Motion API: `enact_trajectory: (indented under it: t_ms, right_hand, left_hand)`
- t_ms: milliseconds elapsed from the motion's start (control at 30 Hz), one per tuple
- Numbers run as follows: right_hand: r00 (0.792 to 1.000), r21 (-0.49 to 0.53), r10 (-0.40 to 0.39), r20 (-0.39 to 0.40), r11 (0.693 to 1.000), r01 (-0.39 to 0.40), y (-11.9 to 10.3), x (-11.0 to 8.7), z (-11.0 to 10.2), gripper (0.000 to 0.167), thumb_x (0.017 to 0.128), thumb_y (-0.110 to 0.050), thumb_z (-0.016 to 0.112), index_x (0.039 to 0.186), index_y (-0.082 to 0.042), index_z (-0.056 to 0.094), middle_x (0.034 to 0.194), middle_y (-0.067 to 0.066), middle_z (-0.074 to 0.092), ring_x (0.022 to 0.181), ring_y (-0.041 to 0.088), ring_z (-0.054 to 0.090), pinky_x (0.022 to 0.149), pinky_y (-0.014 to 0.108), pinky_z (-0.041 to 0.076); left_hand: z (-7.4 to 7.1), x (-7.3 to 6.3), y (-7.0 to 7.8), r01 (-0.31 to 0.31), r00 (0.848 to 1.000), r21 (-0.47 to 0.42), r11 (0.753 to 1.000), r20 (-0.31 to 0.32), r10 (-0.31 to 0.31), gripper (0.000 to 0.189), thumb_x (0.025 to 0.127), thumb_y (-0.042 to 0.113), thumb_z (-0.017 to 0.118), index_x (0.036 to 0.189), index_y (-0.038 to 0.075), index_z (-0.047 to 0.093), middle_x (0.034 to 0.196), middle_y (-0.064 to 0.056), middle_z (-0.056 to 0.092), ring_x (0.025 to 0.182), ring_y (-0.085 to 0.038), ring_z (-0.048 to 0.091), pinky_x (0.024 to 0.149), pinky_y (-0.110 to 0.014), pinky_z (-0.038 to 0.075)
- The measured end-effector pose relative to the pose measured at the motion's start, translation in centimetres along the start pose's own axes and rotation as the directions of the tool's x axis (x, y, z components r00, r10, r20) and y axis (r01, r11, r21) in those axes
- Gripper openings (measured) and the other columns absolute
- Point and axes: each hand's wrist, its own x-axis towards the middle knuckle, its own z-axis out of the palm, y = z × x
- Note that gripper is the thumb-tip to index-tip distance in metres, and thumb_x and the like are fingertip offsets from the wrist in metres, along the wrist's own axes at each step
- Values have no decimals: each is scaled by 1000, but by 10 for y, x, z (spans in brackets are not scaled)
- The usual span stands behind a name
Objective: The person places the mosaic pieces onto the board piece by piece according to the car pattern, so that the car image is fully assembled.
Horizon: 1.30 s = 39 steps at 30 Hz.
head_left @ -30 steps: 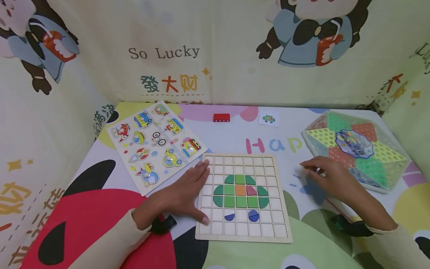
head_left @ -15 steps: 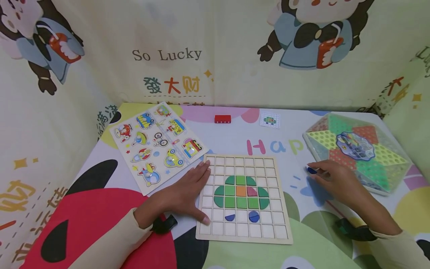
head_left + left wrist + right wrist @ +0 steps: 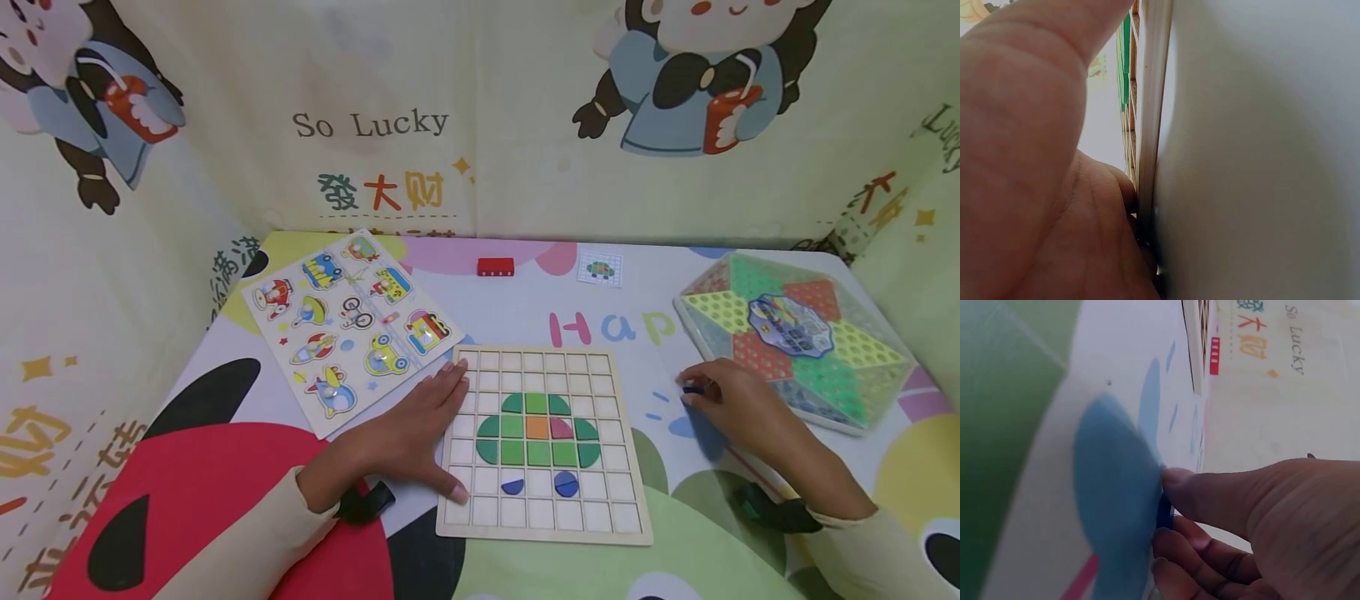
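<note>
My right hand (image 3: 731,404) pinches a small dark-blue puzzle piece (image 3: 1164,512) between thumb and fingertips, over the tablecloth to the right of the wooden grid board (image 3: 547,538). Much of that piece is hidden by the fingers. Along the board's left edge rests my left hand (image 3: 408,429), fingers stretched out and thumb spread toward the near corner. Green pieces (image 3: 512,452), an orange square (image 3: 537,427) and a pink piece (image 3: 561,427) sit in the grid's middle. Below them lie one blue half-round piece (image 3: 513,486) and a blue disc of two halves (image 3: 566,483).
A picture puzzle board (image 3: 348,325) lies at the back left. Farther back are a red block (image 3: 496,267) and a small pattern card (image 3: 600,269) with a matching car-like figure. A clear hexagonal box (image 3: 795,333) of coloured parts stands right, just beyond my right hand.
The blue piece, out of sight at first, came into view in my right fingers and has turned to show its thin edge. My left hand and the board have stayed in place.
</note>
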Motion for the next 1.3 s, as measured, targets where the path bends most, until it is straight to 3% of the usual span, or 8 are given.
enact_trajectory:
  t_ms: [267, 633, 833, 967, 1100, 1300]
  right_hand:
    - [998, 2, -38, 58, 999, 38, 4, -4, -7, 17, 81, 1, 74, 98, 2, 70, 85, 6, 60, 71, 17, 52, 58, 33, 44]
    - [991, -54, -131, -7, 990, 130, 11, -6, -6, 15, 83, 8, 67, 97, 1, 71, 88, 8, 66, 81, 27, 62, 64, 40, 51]
    - [993, -45, -120, 14, 992, 120, 10, -4, -8, 19, 82, 10, 65, 97, 0, 72, 84, 3, 64, 72, 16, 53, 58, 31, 44]
    - [992, -63, -120, 26, 991, 121, 7, -2, -6, 19, 80, 10, 68, 96, 0, 72, 82, 2, 62, 71, 16, 53, 59, 33, 46]
    - [974, -65, -219, -56, 974, 215, 2, 0, -4, 21, 76, 11, 72, 93, -2, 73, 86, 3, 64, 73, 17, 59, 60, 34, 50]
    - [932, -21, -345, -108, 938, 345, -18, 3, -3, 29, 73, 16, 71, 94, -5, 73, 88, -4, 62, 71, 4, 51, 57, 27, 48]
  left_hand:
    - [1, 1, 0, 0, 1000, 1, 1000, 0, 0, 130, 61, 65, 79, 155, 2, 15, 162, -12, 1, 148, -29, -3, 116, -49, 10]
    - [-1, 1, 2, 16, 1000, 13, 1000, 15, -16, 131, 61, 64, 80, 155, 2, 13, 163, -10, 0, 148, -27, -5, 117, -47, 8]
    - [-1, 2, 1, 22, 1000, 5, 1000, 15, -22, 131, 61, 64, 80, 155, 3, 13, 163, -10, -1, 148, -27, -5, 117, -47, 8]
    - [-1, 1, 0, 25, 1000, -5, 1000, 16, -25, 131, 61, 65, 80, 155, 3, 13, 163, -10, -1, 148, -27, -6, 117, -47, 7]
    - [-1, 0, 1, 34, 999, -4, 999, 19, -34, 131, 61, 64, 80, 155, 3, 13, 163, -10, -1, 148, -27, -6, 117, -47, 7]
    - [-2, -1, 2, 18, 1000, 7, 1000, 18, -18, 130, 61, 64, 80, 155, 1, 14, 163, -12, 1, 148, -29, -4, 116, -49, 9]
